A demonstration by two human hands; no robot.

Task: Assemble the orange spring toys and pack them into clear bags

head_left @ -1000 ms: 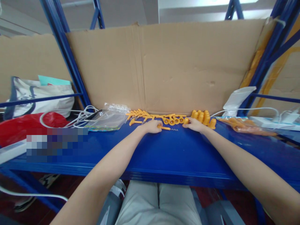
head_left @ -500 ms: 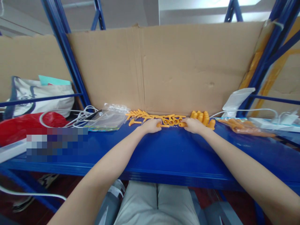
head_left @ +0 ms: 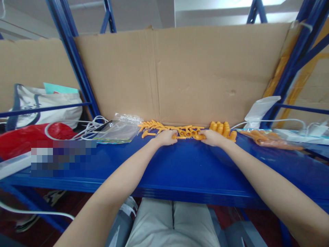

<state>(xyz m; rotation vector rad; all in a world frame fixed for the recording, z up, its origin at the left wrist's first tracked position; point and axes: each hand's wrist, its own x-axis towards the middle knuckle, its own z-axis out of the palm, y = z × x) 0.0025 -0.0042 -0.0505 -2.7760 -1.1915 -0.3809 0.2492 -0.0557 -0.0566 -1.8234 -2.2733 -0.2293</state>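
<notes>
Above the blue tabletop point(head_left: 180, 168), the left hand point(head_left: 166, 137) grasps a twisted orange rod point(head_left: 181, 138); the right hand point(head_left: 212, 137) grips an orange cup point(head_left: 199, 137) near it.

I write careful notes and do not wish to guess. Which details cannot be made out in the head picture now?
All in the head view:
- Held end of the spiral orange rod: hidden by the left hand.
- Held end of the orange cylinder: hidden by the right hand.
- Whatever lies behind the pixelated patch: masked.
- Upper part of the left arm: cut off by the bottom edge.
</notes>
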